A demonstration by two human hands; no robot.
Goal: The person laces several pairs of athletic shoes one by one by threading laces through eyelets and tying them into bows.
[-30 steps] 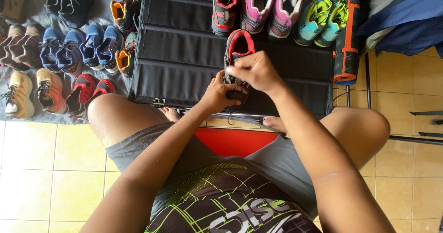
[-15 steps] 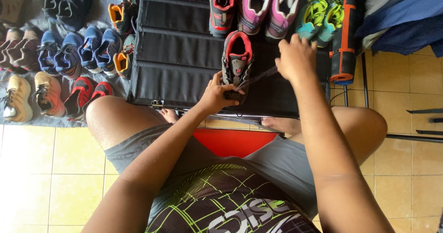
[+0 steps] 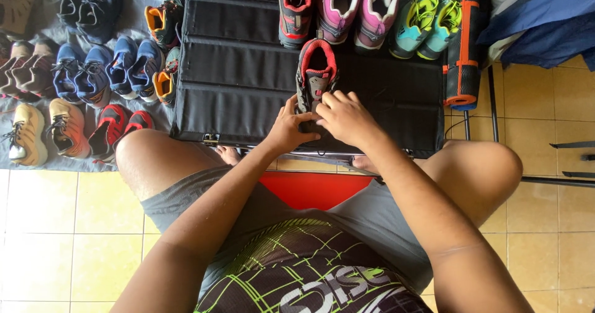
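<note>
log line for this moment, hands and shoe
left hand: on grey-red shoe toe | right hand: on same shoe, at laces | shoe: on black mat | nearby: pink pair above

We see our own body from above, seated. We wear a dark sleeveless top [image 3: 297, 269] printed with a grid of thin bright green lines and large pale grey block lettering across the lower front. Below it we wear grey shorts [image 3: 365, 217] that end above the knee. Both arms are bare from the shoulder down, with no sleeves, watch or bands. The left hand [image 3: 288, 130] and the right hand [image 3: 347, 118] carry no gloves or rings that we can make out. Both legs are bare below the shorts.
</note>
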